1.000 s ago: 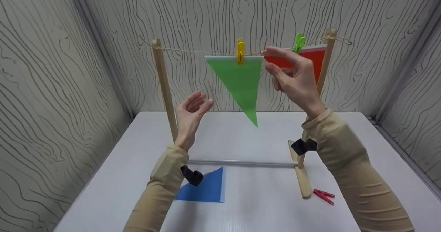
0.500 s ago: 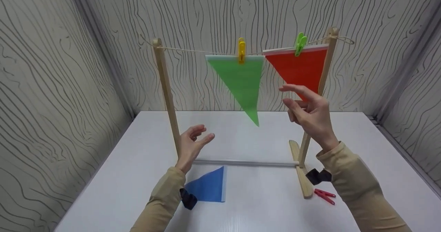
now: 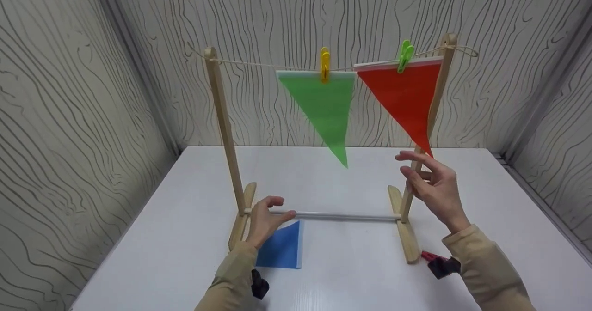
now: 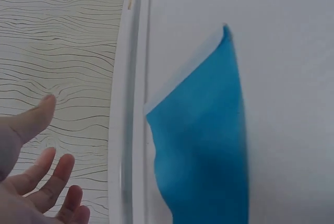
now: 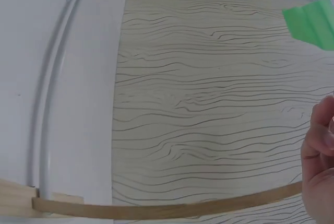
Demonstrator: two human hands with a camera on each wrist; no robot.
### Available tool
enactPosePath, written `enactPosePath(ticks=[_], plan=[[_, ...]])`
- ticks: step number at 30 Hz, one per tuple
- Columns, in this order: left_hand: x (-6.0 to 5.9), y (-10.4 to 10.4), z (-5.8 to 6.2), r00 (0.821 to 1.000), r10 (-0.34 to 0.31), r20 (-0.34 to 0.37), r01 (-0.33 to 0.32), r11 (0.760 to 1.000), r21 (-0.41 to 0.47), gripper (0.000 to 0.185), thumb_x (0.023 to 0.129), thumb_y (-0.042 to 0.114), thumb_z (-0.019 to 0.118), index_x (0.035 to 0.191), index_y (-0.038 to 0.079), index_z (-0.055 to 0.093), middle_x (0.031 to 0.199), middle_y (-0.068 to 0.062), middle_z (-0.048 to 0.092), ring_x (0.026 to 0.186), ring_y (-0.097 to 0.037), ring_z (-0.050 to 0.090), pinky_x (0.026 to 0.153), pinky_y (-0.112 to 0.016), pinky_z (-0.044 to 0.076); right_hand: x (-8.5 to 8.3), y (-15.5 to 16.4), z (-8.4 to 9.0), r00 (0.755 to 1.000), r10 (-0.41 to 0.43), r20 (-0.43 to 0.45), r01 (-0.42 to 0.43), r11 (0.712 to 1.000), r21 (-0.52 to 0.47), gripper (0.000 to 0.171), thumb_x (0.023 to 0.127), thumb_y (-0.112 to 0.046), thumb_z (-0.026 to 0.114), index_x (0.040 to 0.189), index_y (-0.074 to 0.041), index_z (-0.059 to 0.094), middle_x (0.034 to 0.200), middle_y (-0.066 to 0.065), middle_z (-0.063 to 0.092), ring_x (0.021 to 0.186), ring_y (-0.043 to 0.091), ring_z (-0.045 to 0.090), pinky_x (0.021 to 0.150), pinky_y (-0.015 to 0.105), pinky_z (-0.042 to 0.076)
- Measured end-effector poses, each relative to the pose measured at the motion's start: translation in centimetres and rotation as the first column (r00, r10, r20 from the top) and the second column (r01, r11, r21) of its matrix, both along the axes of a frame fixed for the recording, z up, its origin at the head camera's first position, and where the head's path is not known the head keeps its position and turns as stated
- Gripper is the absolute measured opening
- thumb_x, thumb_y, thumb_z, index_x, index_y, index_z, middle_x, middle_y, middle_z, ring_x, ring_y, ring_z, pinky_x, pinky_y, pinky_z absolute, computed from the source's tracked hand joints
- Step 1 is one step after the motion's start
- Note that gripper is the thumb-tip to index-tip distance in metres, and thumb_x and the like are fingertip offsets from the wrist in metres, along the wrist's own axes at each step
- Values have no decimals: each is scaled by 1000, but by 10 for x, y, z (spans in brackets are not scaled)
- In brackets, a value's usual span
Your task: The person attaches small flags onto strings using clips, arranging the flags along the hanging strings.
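Blue flag (image 3: pixel 280 250) lies on the table (image 3: pixel 351 274) just beside the left hand (image 3: pixel 262 220), its grip wide and empty, like the right hand (image 3: pixel 434 188).

From my head view the light is bright and even, falling from above; the white tabletop (image 3: pixel 351 274) carries a soft glossy sheen near its front edge and only faint, pale shadows under the wooden stand (image 3: pixel 407 237). That picture is sharp from the tabletop to the wall behind it. My left wrist view is softer: the blue flag (image 4: pixel 203 145) smears at its edges with motion blur, and the left hand (image 4: pixel 31 182) beside it is out of focus. In my right wrist view the wide lens bends the stand's wooden post (image 5: pixel 172 208) into a curve, and the right hand (image 5: pixel 321 166) blurs at the frame edge.
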State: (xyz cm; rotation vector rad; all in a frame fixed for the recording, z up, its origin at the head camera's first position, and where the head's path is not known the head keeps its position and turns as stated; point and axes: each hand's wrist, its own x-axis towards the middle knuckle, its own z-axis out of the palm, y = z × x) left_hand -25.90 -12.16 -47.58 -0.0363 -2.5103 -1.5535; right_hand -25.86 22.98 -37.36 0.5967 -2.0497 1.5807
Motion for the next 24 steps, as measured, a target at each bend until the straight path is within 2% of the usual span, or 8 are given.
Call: enactPosePath(ticks=[4, 8, 13, 19, 24], plan=[[2, 1, -8, 999, -2, 35, 5, 997, -78, 44, 80, 18, 85, 115, -2, 67, 117, -20, 69, 112, -36, 62, 102, -53, 50, 3, 14, -15, 995, -58, 83, 56, 998, 25, 32, 93, 6, 65, 124, 3, 65, 105, -17, 72, 54, 9, 56, 42, 17, 43], [4, 4, -14, 998, -14, 60, 23, 988, -156, 44, 79, 19, 85, 114, -2, 67, 113, -18, 70, 106, -34, 64, 98, -51, 52, 6, 27, -31, 989, -72, 131, 66, 997, 50, 31, 94, 3, 65, 125, 3, 65, 99, -17, 70, 56, 11, 55, 41, 21, 41], [7, 8, -22, 999, -7, 49, 19, 966, -256, 42, 77, 19, 87, 110, 1, 68, 107, -14, 69, 99, -27, 62, 90, -48, 53, 9, 41, -49, 978, -80, 195, 64, 994, 89, 32, 96, -2, 65, 128, 3, 63, 94, -15, 66, 59, 11, 56, 40, 24, 40], [11, 12, -27, 1000, -2, 31, 13, 939, -345, 42, 75, 21, 89, 105, 4, 66, 102, -12, 67, 94, -24, 60, 85, -44, 51, 12, 57, -71, 950, -116, 288, 79, 987, 138, 34, 99, -12, 64, 131, 0, 61, 96, -21, 67, 61, 9, 56, 41, 25, 41], [12, 16, -29, 998, 6, 58, 15, 932, -361, 43, 73, 20, 90, 104, 5, 64, 101, -10, 66, 94, -23, 59, 89, -46, 51, 15, 66, -85, 921, -147, 360, 89, 981, 171, 35, 99, -15, 64, 131, -1, 61, 95, -22, 67, 61, 12, 56, 42, 25, 43]])
